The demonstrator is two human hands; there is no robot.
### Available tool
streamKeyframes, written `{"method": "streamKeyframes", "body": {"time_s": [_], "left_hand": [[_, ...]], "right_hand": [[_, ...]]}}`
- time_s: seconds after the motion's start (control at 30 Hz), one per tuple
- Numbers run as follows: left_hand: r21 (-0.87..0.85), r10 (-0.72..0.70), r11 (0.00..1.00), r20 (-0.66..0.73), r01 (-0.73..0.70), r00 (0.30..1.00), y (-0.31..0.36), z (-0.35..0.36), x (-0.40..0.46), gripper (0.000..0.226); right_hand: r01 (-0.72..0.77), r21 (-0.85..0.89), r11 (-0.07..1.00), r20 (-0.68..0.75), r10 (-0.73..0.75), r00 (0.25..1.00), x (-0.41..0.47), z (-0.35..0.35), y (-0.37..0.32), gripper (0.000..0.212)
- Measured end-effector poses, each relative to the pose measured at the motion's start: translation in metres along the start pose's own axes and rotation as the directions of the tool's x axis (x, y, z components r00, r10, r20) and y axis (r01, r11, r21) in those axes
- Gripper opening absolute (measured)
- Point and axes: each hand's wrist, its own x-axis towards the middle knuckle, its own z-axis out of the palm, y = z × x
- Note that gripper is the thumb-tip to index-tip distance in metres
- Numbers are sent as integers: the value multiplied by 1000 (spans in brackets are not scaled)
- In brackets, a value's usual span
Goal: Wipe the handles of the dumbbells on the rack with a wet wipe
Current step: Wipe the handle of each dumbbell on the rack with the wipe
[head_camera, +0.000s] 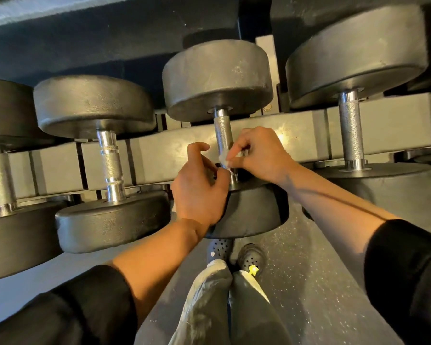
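A small white wet wipe (pixel 225 159) is pinched against the knurled steel dumbbell handle (pixel 222 131) by the curled right hand (pixel 261 155); the left hand (pixel 199 185), fingers curled, also grips it.

- Dumbbell heads (pixel 218 78): matte black, scuffed grey.
- Handles (pixel 350 128): bright silver, cross-hatched knurling.
- Left handle (pixel 110 163): silver, knurled in bands between smooth rings.
- Rack rail (pixel 296 138): dull grey.
- Wipe (pixel 225 159): white.
- Sleeves (pixel 406 270): black.
- Trousers (pixel 209 302): pale grey.
- Clogs (pixel 250 257): dark, perforated; one bears a yellow charm.
- Floor (pixel 314 282): grey, white-speckled.
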Motion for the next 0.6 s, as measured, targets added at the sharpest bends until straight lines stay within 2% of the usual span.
{"method": "streamKeyframes", "body": {"time_s": [0.17, 0.27, 0.33, 0.43, 0.53, 0.6], "left_hand": [[-9, 2, 1000, -1, -2, 1000, -3, -1, -2, 45], [-37, 11, 999, 11, -11, 1000, -1, -2, -1, 47], [-112, 33, 993, 25, -30, 999, 7, -3, 1, 45], [-219, 109, 971, 52, -95, 993, 33, -1, 9, 38], [-274, 172, 948, 16, -162, 985, 69, 15, 15, 37], [-330, 177, 931, 29, -157, 984, 89, 35, 11, 40]], "right_hand": [[-115, -15, 993, 141, 116, 983, -8, 0, -5, 13], [-168, 3, 986, 160, 165, 973, -10, -4, -7, 16], [-168, 29, 985, 80, 165, 983, -14, -10, -6, 19], [-181, 49, 982, -108, 185, 977, -21, -36, 1, 12], [-224, -86, 971, -209, 202, 957, -33, -71, 13, 26], [-222, -142, 965, -265, 179, 948, -46, -92, 24, 27]]}}
